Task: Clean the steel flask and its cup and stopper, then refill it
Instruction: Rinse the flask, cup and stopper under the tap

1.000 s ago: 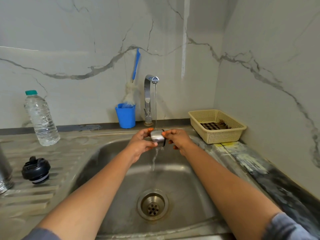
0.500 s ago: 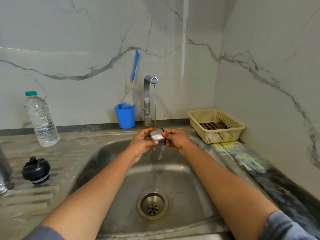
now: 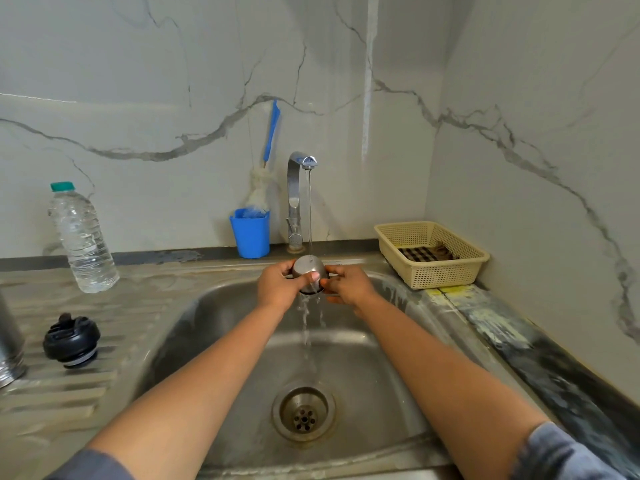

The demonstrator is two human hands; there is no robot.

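Two hands hold a small steel cup (image 3: pixel 306 266) in the middle of the picture, over the sink (image 3: pixel 214 327). The left hand (image 3: pixel 277 289) grips the cup from the left, and its thumb lies across the front of the cup. The right hand (image 3: pixel 349 287) pinches the cup from the right with its fingertips. The round closed end of the cup points up. A thin stream of water (image 3: pixel 309 209) falls from the tap (image 3: pixel 294 199) right onto the cup. The water runs off it and drops toward the drain (image 3: pixel 303 412) at the bottom middle. At the left of the picture a black stopper (image 3: pixel 71 339) sits on the ribbed steel counter. Just left of it, at the left edge, stands the steel flask (image 3: pixel 8 344), mostly cut off. A clear water bottle (image 3: pixel 83 240) with a green cap stands farther back on the left. Beside the tap is a blue pot (image 3: pixel 251 233) with a blue-handled brush (image 3: pixel 272 131) standing in it. On the right is a cream basket (image 3: pixel 436 268) with a checked cloth (image 3: pixel 420 253) inside.
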